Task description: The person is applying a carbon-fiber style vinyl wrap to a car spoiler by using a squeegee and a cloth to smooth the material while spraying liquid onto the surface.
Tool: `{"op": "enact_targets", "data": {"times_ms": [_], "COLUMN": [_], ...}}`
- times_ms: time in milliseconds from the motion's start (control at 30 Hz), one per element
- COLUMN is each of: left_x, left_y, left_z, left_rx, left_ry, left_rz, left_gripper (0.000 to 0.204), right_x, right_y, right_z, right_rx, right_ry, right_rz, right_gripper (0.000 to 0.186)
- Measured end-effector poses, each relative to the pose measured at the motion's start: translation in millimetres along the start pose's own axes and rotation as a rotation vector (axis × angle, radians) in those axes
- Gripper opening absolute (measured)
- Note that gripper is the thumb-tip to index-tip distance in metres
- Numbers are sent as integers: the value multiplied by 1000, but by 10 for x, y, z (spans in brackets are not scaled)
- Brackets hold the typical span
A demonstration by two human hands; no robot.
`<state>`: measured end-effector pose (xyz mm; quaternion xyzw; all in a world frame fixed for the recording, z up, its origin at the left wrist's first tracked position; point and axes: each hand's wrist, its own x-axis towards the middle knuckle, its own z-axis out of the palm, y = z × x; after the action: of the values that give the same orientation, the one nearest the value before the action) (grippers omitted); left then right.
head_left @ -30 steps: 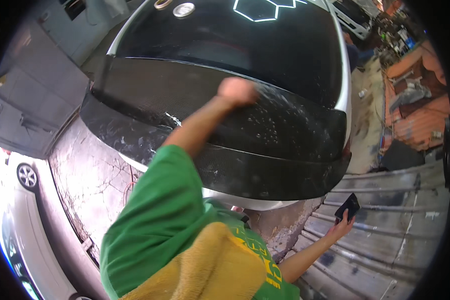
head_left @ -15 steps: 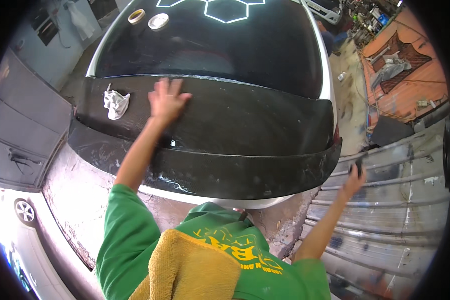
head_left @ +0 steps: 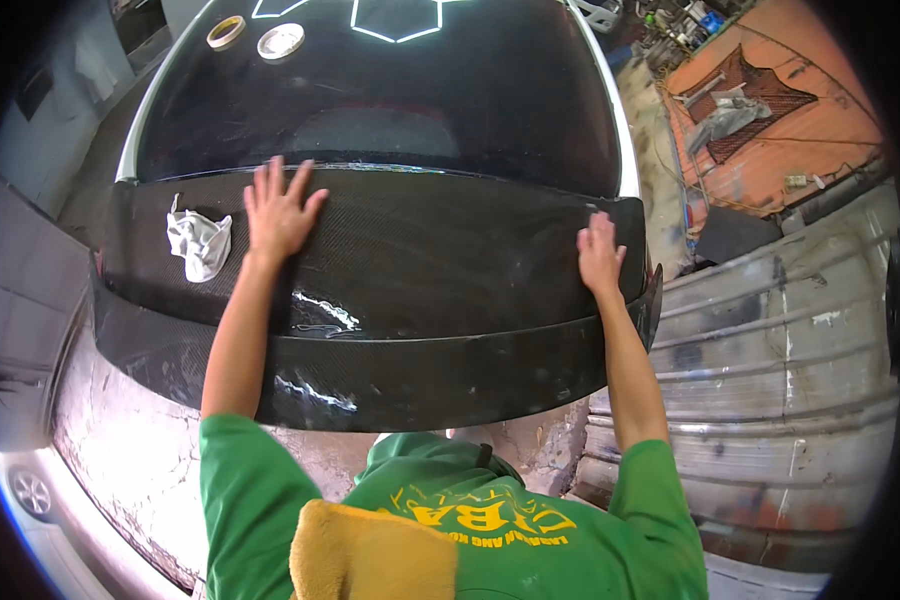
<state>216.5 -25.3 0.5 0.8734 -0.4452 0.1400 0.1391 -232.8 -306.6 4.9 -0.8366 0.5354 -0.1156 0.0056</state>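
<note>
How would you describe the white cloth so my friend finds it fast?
Find the big dark trunk lid, below the rear window. On its left part, just left of the person's left hand, lies the white cloth. It is crumpled, unlike the two neat round things up on the window.

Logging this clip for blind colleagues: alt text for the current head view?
A person's left hand and right hand reach over a car's dark, woven-patterned trunk lid, a crumpled white cloth lying just left of the left hand.
</note>
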Motion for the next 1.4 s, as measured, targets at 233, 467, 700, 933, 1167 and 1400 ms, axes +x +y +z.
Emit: {"op": "enact_targets", "data": {"times_ms": [233,467,700,933,1167,1400], "left_x": [91,49,131,103,173,-8], "left_y": [-109,-555,-362,-510,-291,-25], "left_z": [-81,73,115,97,-37,173], "left_rx": [-50,2,109,113,56,185], "left_ry": [-115,33,-20,20,-5,38], "left_rz": [2,-23,-80,-100,-190,-602], "left_gripper": [66,63,61,63,64,69], "right_x": [-452,-275,-577,-464,-94,366], "right_y": [-3077,-2029,-1062,-1021,-183,495], "right_z": [406,100,-59,-165,60,-86], "right_rx": [43,-100,-167,-160,-145,-155], "right_ry": [256,235,41,-186,17,52], "right_rz": [-339,-337,174,-81,-11,-38], "right_gripper": [61,58,60,65,66,64]}}
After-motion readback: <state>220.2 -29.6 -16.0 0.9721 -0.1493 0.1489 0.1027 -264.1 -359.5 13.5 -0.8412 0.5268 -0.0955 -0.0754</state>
